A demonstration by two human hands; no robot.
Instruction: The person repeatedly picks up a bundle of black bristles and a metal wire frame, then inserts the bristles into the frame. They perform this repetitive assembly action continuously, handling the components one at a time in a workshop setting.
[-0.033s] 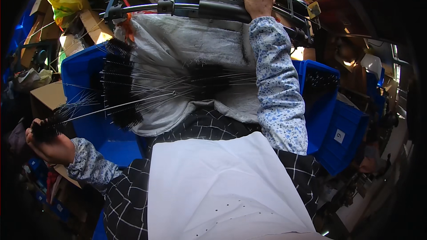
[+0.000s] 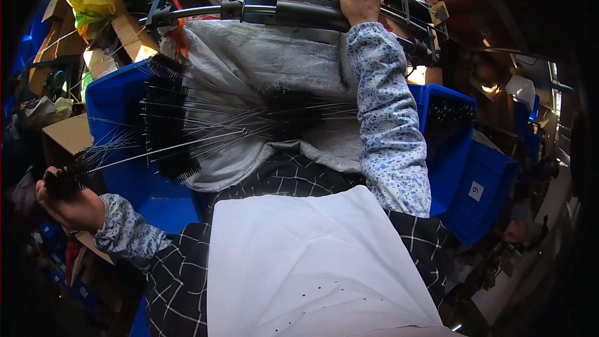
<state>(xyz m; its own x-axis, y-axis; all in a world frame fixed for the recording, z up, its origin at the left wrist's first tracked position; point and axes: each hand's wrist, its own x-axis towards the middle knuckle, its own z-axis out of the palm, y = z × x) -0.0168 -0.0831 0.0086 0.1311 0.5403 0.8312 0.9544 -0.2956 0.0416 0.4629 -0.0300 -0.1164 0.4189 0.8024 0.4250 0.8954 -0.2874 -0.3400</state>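
At the far left, my left hand (image 2: pixel 76 207) is closed around the black bristle head of a twisted-wire tube brush (image 2: pixel 62 182). The brush's bare wire stem slopes up to the right and ends in a small loop above my lap. My right hand (image 2: pixel 360 0) reaches up to a metal rail rig (image 2: pixel 206 11) and is closed over the end of its dark sliding block (image 2: pixel 309 11). Across the grey cloth (image 2: pixel 231 50) on my lap lie many more tube brushes (image 2: pixel 167 122), bristles bunched at the left, with another dark bristle bunch (image 2: pixel 292 112) in the middle.
A blue bin (image 2: pixel 112 97) stands at my left, another blue bin (image 2: pixel 430 125) with black brushes at my right, and a further blue crate (image 2: pixel 483 181) beyond it. Yellow bags (image 2: pixel 93 3) and cardboard boxes (image 2: pixel 68 132) crowd the far left. A white apron (image 2: pixel 312 249) covers my front.
My right hand has shifted very slightly left along the rail, together with the sliding block. My left hand and the brushes stay where they were.
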